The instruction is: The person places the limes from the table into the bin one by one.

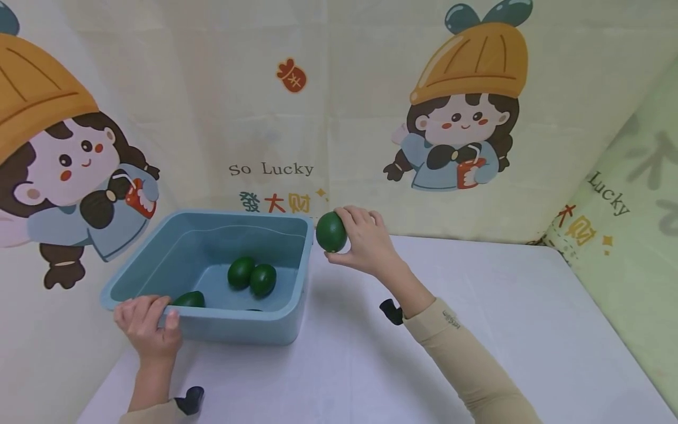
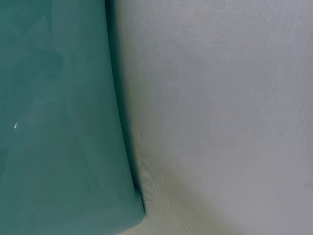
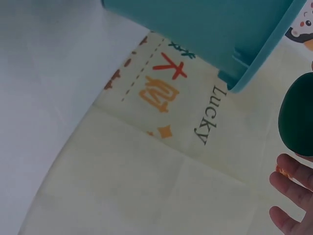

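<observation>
My right hand (image 1: 368, 238) holds a dark green avocado (image 1: 331, 232) between thumb and fingers, just right of the blue plastic bin (image 1: 228, 325) and about level with its rim. In the right wrist view the same avocado (image 3: 298, 115) is cut off by the right edge, with fingers (image 3: 291, 188) below it. My left hand (image 1: 150, 330) grips the bin's near rim at the left corner, fingers over the edge and thumb outside. Inside the bin lie two avocados side by side (image 1: 241, 272) and another (image 1: 189, 299) near the left hand. A dark sliver shows behind the near rim.
The bin stands on a white-covered table (image 1: 477, 294). Behind it hangs a cream printed cloth (image 1: 349, 118) with cartoon figures and lettering; another printed cloth (image 1: 635, 259) borders the right side. The left wrist view shows only the bin's outer wall (image 2: 58, 117) and white cloth.
</observation>
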{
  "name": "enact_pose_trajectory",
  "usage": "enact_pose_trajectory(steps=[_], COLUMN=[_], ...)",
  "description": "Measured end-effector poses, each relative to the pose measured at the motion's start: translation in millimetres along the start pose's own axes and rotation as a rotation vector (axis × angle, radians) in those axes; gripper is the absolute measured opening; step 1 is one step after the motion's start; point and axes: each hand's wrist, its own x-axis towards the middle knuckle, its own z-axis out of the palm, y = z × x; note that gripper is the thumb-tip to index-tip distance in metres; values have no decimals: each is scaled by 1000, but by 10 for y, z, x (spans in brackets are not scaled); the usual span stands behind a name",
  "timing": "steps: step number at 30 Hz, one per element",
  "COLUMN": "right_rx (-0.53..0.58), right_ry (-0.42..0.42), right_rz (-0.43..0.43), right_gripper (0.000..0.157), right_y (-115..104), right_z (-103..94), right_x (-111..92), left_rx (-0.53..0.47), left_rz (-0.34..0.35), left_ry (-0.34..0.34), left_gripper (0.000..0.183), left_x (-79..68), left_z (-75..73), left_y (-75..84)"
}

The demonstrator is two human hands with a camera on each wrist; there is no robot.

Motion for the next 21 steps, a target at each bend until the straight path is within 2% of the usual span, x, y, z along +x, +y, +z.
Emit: enact_pose_trajectory(steps=[11,21], right_rx=[0,3], right_ry=[-72,-173], right_rz=[-102,-124], right_gripper=[80,78], right_y=[-275,-444], right_z=[67,175], right_x=[230,317], left_rx=[0,6], left_rz=[-3,-4], left_ry=[5,23], left_gripper=[72,72], left_x=[34,50], left_z=[-8,17], left_y=[27,54])
